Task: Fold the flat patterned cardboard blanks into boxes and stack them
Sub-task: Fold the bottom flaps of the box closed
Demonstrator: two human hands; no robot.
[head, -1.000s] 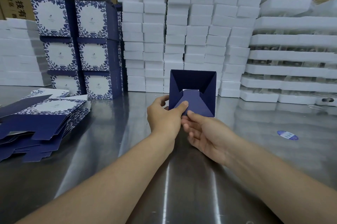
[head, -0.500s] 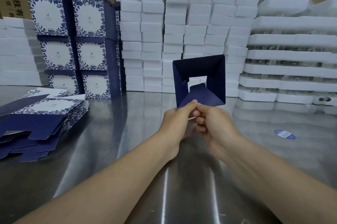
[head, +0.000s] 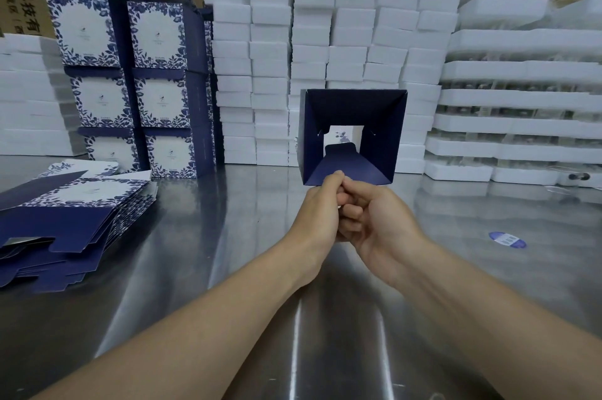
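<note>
The box (head: 355,106) was opened into a square tube and held up off the table (head: 228,253), at twelve o'clock from my wrists. Its open mouth faced me, so I looked straight through to the far end. My left hand (head: 317,207) pinched the near bottom edge, at six o'clock of the mouth, with the thumb on top of the card. My right hand (head: 374,217) was tucked hard against it, thumb at the same edge and fingers curled underneath. It looked like a pinch on the card too, though the left hand hid the contact itself. At the far end a tabbed flap (head: 340,152) lay inward along the floor of the tube. That end was not yet closed, and a patch of white with blue print showed through the gap.

The step, as I judged it, was closing that bottom. Doing it well meant keeping the tube square, since two hands pinching at one spot let thin card rack into a diamond. I would have wanted one hand on a side wall, at three or nine o'clock of the mouth, before pressing the flaps home. The tab needed steering into its slot, not crushing. The flat blanks (head: 65,213) lay at nine o'clock and the finished stack (head: 156,41) at ten o'clock.
</note>
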